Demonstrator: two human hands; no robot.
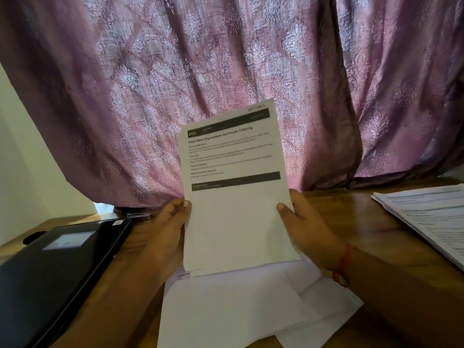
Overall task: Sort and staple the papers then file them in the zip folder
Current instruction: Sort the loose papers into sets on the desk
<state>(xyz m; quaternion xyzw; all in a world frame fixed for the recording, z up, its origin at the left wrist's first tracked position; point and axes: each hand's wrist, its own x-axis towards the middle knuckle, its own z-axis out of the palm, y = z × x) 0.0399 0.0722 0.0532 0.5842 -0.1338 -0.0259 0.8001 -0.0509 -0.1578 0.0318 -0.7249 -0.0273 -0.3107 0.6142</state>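
Loose sheets (238, 305) lie nearest on the worktop (351, 222). Above them, left hand (168, 237) and right hand (303, 229) pinch the upright papers (236, 197) by their edges; unstapled, they could slip and mix. Zip folder (57, 267) waits left.

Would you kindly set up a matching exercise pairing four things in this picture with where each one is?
Things:
1. Printed sheet
2. Black folder
3. Paper stack
4. Loose blank sheets

Places:
A. On the table's far right
B. Held upright by the left hand and right hand
C. Flat on the table under the hands
D. On the table's left side

Pairs: 1-B, 2-D, 3-A, 4-C
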